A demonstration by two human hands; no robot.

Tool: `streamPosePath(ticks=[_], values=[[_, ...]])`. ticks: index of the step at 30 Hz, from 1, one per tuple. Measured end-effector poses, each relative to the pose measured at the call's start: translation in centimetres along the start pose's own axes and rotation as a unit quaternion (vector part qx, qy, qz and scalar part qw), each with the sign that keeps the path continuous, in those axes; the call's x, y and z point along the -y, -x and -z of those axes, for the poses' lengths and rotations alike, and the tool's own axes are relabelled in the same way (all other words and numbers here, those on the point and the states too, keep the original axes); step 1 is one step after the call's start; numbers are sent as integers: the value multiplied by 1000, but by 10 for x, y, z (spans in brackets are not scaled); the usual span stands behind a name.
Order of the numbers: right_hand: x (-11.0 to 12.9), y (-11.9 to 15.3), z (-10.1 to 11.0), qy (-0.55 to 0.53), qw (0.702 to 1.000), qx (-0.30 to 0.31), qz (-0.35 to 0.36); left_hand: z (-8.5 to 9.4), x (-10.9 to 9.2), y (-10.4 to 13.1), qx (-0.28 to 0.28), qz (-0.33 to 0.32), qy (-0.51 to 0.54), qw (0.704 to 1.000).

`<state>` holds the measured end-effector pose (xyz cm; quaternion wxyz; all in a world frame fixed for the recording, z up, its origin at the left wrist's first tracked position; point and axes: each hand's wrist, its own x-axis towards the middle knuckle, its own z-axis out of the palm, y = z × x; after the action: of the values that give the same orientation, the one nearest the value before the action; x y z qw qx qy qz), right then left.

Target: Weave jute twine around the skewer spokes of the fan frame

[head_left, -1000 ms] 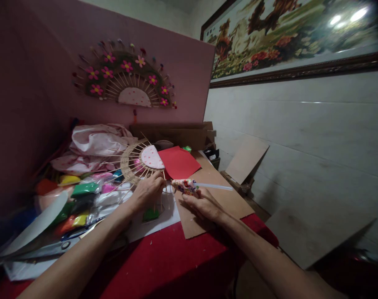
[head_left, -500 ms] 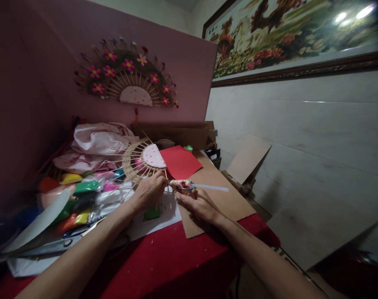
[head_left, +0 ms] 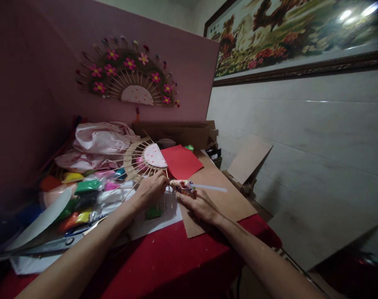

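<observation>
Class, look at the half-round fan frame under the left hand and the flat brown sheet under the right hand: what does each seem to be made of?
The fan frame looks like thin pale wooden or bamboo sticks, with tan twine woven around them in a matte band. The brown sheet looks like plain cardboard: dull, flat, with straight-cut edges.

Both forearms are bare from the lower edge of the view up to the wrists, with no sleeves, cuffs, watch or bracelet showing. The left hand (head_left: 150, 192) at about 10 o'clock of centre and the right hand (head_left: 199, 204) just beside it wear no gloves and no rings.
</observation>
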<state>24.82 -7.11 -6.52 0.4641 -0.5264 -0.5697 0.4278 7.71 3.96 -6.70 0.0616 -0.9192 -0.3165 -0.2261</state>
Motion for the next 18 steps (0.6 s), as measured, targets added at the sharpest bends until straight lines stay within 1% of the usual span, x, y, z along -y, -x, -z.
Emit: streamPosePath(ticks=[4,8,13,18], values=[[6,1,0,0,1000,-1,-3,-3,2,0,0,-2,-2,1000],[4,1,-1,-14,1000,-1,-16,-3,2,0,-3,0,1,1000],[-3,-1,0,8,1000,8,17,-2,0,0,-8,-3,-4,1000],[-4,-3,1,47,998,17,34,-1,-1,-2,-15,-6,-8,1000]])
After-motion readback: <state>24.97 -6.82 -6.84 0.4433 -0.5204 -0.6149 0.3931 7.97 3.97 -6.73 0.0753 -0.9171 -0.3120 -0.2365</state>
